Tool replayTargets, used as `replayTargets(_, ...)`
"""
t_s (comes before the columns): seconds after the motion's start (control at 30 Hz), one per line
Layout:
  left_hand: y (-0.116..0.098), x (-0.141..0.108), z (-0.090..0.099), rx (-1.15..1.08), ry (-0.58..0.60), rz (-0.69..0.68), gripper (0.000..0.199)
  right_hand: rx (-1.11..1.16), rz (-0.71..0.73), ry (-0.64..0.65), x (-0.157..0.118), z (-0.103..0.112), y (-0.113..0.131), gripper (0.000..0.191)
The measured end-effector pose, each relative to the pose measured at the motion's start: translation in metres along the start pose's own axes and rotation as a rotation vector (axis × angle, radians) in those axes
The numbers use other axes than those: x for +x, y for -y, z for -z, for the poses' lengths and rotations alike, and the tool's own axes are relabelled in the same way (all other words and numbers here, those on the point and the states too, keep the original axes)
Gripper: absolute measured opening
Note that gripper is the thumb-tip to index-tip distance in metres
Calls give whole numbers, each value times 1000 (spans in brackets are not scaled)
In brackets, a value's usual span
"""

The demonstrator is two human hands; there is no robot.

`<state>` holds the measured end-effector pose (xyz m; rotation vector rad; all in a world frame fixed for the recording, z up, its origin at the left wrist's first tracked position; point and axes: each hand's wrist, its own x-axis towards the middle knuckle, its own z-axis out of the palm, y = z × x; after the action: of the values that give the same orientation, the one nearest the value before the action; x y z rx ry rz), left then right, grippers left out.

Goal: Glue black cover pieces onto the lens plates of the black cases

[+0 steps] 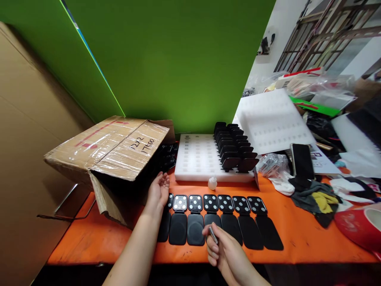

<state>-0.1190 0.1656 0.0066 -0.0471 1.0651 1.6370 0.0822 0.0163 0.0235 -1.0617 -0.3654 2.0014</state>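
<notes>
My left hand (160, 190) is at the opening of the tilted cardboard box (125, 149), palm up with fingers loosely curled and apart, nothing seen in it. Black parts (169, 157) lie inside the box opening. My right hand (218, 246) pinches a small stack of silvery discs (213, 235) above the row of black plates. Those plates (195, 229) lie flat along the orange table, each hinged to a smaller black square (210, 202) with several silvery discs on it. The leftmost one is partly behind my left hand.
A white foam block (196, 157) behind the row holds upright black plates (230, 157). A small white bottle (212, 183) stands before it. At right are a phone (302, 161), gloves (312, 198) and a red container (354, 224). A green panel (178, 59) rises behind.
</notes>
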Motion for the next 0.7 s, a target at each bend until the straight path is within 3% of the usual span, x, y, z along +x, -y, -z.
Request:
replayTargets(0.1,-6,-15,18,-78,-33,-22,15,-28,-30,9,2,1,-3,48)
replayTargets(0.2,-14,-24,29,-133,-71,-34,26,-64,-47,20,4,-2,-6,48)
replayTargets(0.57,-17,-46,54,-171,-126,70,25,-127,5,4,7,-3,-6,50)
replayTargets(0.7,-21,-41,51,-219,-124,80,24,-151,-1,13,12,-1,-9,51)
